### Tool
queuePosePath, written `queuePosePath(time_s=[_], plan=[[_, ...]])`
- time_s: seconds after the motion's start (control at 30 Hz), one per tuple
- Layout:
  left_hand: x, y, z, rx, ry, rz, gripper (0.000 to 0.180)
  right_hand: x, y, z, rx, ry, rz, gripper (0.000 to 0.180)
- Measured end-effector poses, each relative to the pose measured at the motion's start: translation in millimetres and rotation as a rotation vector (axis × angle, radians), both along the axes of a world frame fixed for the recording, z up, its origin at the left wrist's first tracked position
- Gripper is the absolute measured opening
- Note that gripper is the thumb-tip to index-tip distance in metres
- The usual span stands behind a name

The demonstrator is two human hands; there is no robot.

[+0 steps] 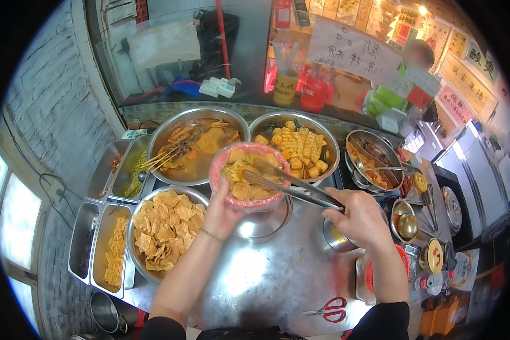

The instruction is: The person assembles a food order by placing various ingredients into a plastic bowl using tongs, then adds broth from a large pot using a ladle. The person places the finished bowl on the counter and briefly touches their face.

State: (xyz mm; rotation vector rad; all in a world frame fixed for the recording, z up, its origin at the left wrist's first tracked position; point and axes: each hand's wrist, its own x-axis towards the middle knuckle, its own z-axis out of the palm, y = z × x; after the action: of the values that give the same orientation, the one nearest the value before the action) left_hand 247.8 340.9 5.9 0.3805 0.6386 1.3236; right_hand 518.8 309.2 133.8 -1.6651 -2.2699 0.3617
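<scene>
Tongs (292, 184) sit clamped in your right hand (360, 218), tips closed on food inside the pink-lined bowl (247, 177) your left hand (224, 212) grips from beneath, centre-far. Keep that bowl level, and lift slowly over the steel counter (266, 277).

A street-food stall: wide steel basins of braised snacks (198, 148) and fried tofu sheets (164, 226) crowd a steel surface (266, 277), with paper menu signs (351, 51) behind the glass.

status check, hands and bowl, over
Left hand cups the pink-lined bowl of food. Right hand grips metal tongs, tips in the bowl. Nothing blocking; big pan of tofu pieces close by left wrist.
</scene>
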Motion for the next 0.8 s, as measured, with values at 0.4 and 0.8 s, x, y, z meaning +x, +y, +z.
queuePosePath(time_s=[0.4, 0.8], plan=[[-23, -35, 0, 0.088, -0.109, 0.000, 0.061, -10, -20, -1, 0.057, 0.051, 0.154, 0.038], [-59, -58, 3, 0.100, -0.114, 0.031, 0.061, -14, 112, -35, 0.005, -0.041, -0.204, 0.027]])
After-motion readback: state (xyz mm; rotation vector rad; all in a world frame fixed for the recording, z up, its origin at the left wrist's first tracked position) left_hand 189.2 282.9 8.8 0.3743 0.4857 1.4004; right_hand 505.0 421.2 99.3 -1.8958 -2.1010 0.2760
